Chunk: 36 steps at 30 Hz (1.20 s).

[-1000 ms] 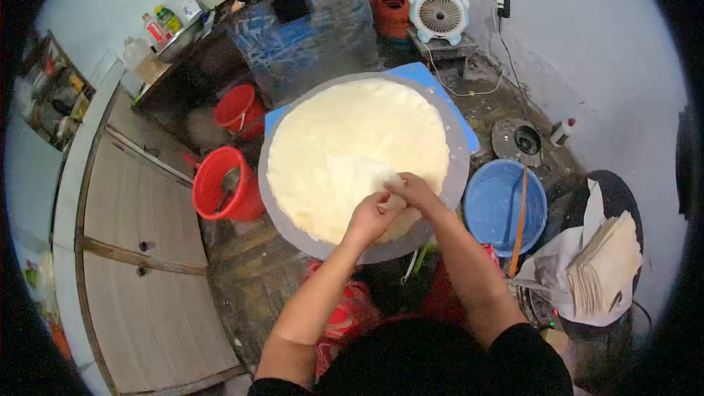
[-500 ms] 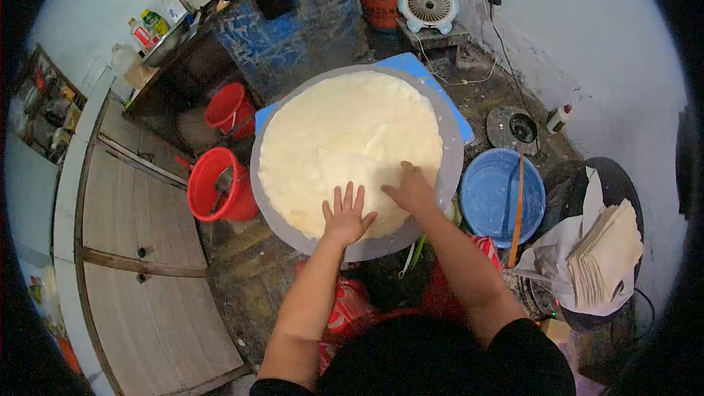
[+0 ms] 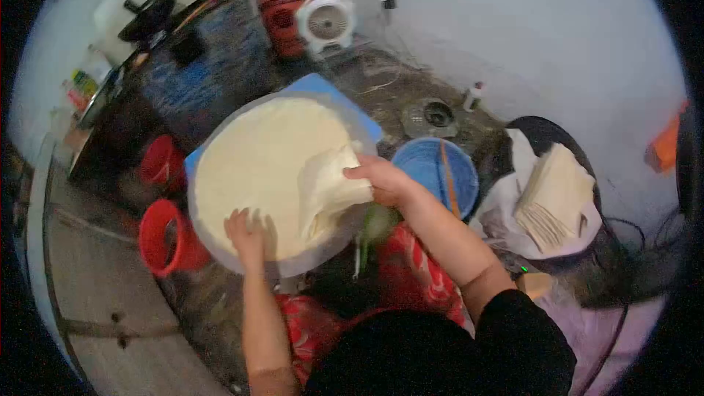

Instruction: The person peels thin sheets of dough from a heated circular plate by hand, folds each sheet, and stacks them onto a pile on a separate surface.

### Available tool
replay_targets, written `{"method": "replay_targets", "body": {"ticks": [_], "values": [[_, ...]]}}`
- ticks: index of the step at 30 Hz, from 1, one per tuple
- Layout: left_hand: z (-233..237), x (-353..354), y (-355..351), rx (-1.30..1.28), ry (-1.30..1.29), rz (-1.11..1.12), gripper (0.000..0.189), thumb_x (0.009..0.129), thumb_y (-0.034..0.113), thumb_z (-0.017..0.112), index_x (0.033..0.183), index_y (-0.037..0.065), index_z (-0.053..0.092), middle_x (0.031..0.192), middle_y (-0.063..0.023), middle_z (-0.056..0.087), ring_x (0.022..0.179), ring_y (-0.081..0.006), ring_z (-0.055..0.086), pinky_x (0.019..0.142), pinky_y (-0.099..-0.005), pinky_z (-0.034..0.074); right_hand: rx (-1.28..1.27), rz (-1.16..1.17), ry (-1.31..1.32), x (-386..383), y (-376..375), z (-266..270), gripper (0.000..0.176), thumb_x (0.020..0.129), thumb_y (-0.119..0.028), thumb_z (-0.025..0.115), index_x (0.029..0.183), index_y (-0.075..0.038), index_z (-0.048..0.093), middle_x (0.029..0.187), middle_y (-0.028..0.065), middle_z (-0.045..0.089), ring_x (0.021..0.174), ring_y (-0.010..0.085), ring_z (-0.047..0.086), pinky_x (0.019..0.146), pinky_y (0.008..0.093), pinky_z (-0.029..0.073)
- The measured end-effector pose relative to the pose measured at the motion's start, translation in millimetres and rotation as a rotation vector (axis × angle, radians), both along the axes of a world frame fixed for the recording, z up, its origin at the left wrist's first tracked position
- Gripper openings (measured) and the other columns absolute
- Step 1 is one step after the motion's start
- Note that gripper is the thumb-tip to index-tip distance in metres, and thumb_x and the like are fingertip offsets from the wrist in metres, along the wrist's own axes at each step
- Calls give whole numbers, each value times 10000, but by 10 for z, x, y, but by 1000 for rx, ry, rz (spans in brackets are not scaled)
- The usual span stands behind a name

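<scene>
A large round pale sheet [image 3: 257,154], like thin flatbread or dough, lies on a grey disc [image 3: 202,224] in front of me. My right hand [image 3: 378,178] pinches a folded thin pale sheet [image 3: 323,183], raised and creased at the disc's right side. Part of the folded sheet still hangs over the round layer. My left hand [image 3: 246,231] rests palm down near the front left of the round sheet, its fingers spread and somewhat blurred. A stack of folded pale sheets [image 3: 554,191] lies on a white cloth [image 3: 499,224] at the right.
A blue basin [image 3: 422,165] with a wooden stick [image 3: 447,176] across it stands right of the disc. Red buckets [image 3: 161,242] stand on the left. Behind are a white fan [image 3: 326,22], a red gas cylinder [image 3: 282,11] and a small bottle [image 3: 474,95].
My right hand has lifted a folded sheet off the round layer and carried it rightward. My left hand stays low on the disc. The view has turned to the right.
</scene>
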<state>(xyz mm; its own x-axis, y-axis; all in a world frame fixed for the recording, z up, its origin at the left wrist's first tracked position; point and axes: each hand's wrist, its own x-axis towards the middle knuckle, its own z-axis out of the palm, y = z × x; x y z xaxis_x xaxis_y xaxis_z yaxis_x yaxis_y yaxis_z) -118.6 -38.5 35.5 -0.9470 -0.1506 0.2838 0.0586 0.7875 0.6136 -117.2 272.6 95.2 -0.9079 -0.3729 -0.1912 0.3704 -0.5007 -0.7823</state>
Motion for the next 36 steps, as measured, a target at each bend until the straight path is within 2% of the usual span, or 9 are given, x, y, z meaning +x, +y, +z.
{"method": "replay_targets", "body": {"ticks": [1, 2, 12, 17, 21, 25, 30, 34, 36], "values": [[271, 119, 244, -299, -116, -16, 290, 797, 236, 578, 1026, 57, 582, 1204, -150, 475, 1201, -325, 334, 1057, -444, 167, 0, -106, -35, 167, 154, 228, 466, 820, -65, 547, 1250, -3, 377, 1153, 123, 521, 1040, 237, 534, 878, 353, 446], [-168, -71, -207, -25, 35, -135, 245, 814, 236, 570, 998, 76, 592, 1228, -135, 459, 1200, -327, 335, 1052, -449, 196, -56, -151, 9, 203, 246, 241, 447, 822, -56, 543, 1240, -9, 393, 1134, 110, 535, 1006, 214, 554, 845, 338, 461], [-319, -246, -338, 282, 31, -155, 245, 781, 108, 593, 996, -9, 576, 1148, -155, 475, 1137, -297, 415, 972, -390, 309, 286, -861, 305, 1762, 2197, 1436, 469, 822, -71, 561, 1249, -38, 370, 1121, 108, 532, 1015, 229, 545, 878, 368, 459], [-424, -306, -405, 301, -22, -149, 241, 787, 77, 558, 1016, 3, 576, 1153, -140, 495, 1154, -266, 413, 981, -369, 300, 298, -1151, 189, 2794, 3088, 645, 524, 825, -65, 549, 1290, -37, 310, 1202, 120, 468, 1072, 224, 496, 864, 372, 455], [-234, -177, -204, 395, -121, -181, 251, 795, 67, 547, 1042, 19, 567, 1176, -129, 487, 1159, -237, 411, 985, -349, 295, 853, -1278, -560, 3357, 3439, -345, 313, 777, -60, 572, 1068, 28, 498, 905, 114, 585, 741, 219, 576, 583, 335, 466], [-100, -105, -64, 450, -198, -159, 268, 797, 62, 545, 1063, 26, 552, 1195, -117, 475, 1155, -229, 415, 979, -337, 298, 642, -1339, -470, 3452, 3486, -450, 238, 793, -69, 545, 1024, -18, 513, 733, 55, 565, 581, 175, 531, 472, 321, 383], [-34, -46, -108, 396, -207, -209, 262, 814, 76, 539, 1072, 29, 545, 1226, -88, 457, 1169, -219, 405, 962, -329, 321, 946, -1358, -445, 3579, 3673, -632, 138, 776, -18, 511, 897, 8, 574, 615, 41, 551, 477, 157, 492, 425, 303, 350], [102, 86, -265, 464, -226, -225, 263, 821, 84, 543, 1079, 41, 552, 1256, -90, 438, 1174, -216, 402, 959, -323, 326, 747, -1453, -381, 3582, 3639, -796, 204, 759, -40, 521, 946, 19, 576, 769, 99, 617, 638, 175, 581, 547, 300, 442], [236, 264, -291, 476, -232, -218, 270, 825, 91, 537, 1091, 40, 549, 1252, -94, 444, 1172, -215, 404, 960, -324, 324, 1357, -1487, -594, 3483, 3438, -611, 354, 713, -53, 541, 1051, 45, 501, 908, 197, 582, 826, 279, 579, 715, 361, 449]]}}
